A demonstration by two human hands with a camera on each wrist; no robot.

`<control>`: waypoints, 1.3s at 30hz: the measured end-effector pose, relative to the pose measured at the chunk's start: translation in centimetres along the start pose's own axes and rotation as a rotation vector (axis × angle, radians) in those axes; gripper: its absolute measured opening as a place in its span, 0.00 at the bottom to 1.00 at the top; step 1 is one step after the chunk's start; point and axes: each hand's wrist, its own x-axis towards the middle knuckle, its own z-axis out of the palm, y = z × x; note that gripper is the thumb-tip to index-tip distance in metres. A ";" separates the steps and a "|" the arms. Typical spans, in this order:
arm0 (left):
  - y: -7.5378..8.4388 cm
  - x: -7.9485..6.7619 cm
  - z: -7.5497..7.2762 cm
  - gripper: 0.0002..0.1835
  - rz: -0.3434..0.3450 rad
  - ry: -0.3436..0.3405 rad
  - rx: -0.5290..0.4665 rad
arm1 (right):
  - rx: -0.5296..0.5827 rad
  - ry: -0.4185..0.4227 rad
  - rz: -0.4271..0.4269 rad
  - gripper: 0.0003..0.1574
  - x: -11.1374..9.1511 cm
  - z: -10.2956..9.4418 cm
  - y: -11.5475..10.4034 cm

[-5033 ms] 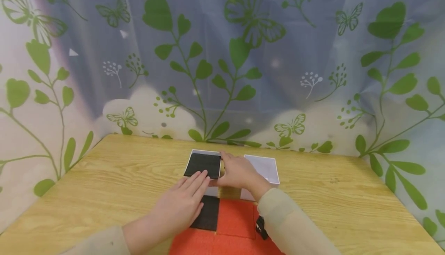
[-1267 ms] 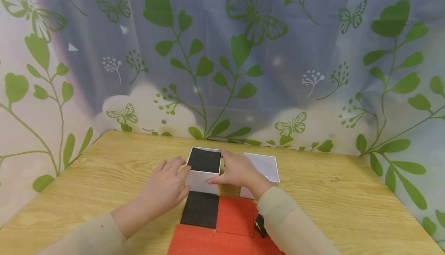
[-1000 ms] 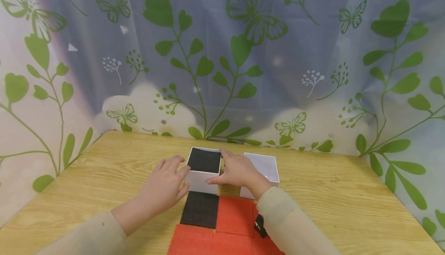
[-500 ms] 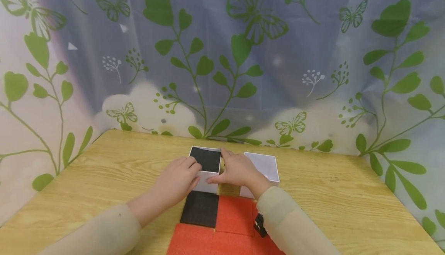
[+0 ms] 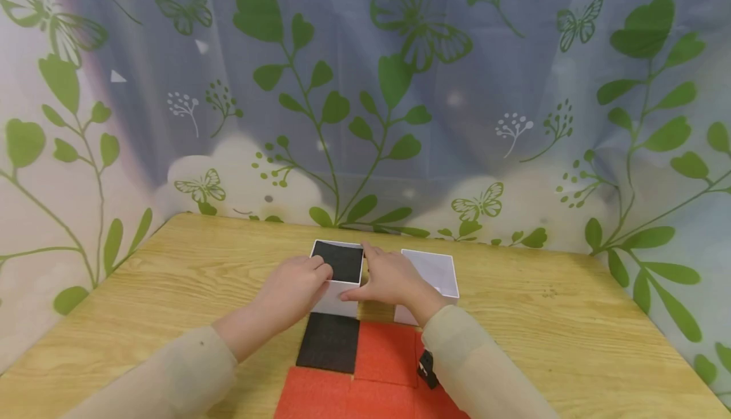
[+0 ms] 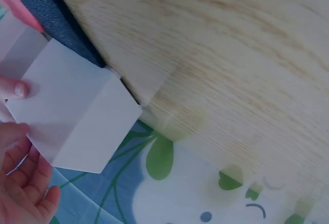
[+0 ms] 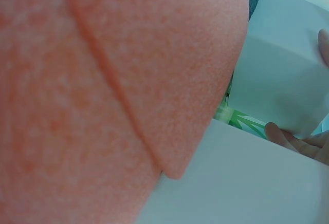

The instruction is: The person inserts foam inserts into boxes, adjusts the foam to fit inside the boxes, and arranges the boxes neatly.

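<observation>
- The right hand is clamping a square white box!
- Beside the left hand, fingers bent, a black square is showing inside; can't tell their grip.

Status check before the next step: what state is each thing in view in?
Left white box, open-topped, gripped by the right hand.
Black piece, inside that box.
Right white box, open-topped, partly behind the right hand.
Left hand, fingers bent over the left white box's rim; grip unclear.
Black square, lying on the table.
Red squares, lying side by side.
Small black object, partly covered by the right sleeve.
Patterned curtain, hanging behind.
</observation>
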 end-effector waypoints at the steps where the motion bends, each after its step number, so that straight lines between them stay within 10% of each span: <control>1: 0.1 0.1 -0.2 0.04 0.006 -0.011 -0.004 | 0.000 -0.002 0.000 0.72 0.0 0.0 0.0; 39: 2.2 1.3 0.4 0.14 -0.118 -0.116 -0.140 | -0.021 -0.021 -0.005 0.66 0.0 -0.1 0.1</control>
